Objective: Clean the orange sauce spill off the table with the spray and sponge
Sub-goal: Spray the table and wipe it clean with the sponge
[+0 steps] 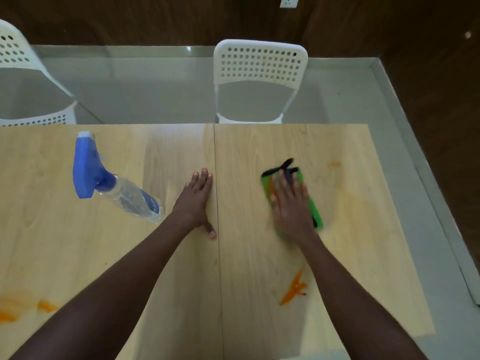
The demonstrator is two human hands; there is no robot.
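Note:
My right hand presses flat on a green sponge with black straps, on the right half of the wooden table. My left hand lies flat and empty on the table beside the centre seam. A spray bottle with a blue trigger head stands at the left. Orange sauce streaks the table near my right forearm. More orange smears sit at the near left edge, and a faint orange mark lies at the far right. A pale wet-looking patch spreads right of the sponge.
A white perforated chair stands behind the table's far edge, and another white chair is at the far left. Grey floor surrounds the table, with dark wooden walls beyond. The table's right edge runs close to the sponge area.

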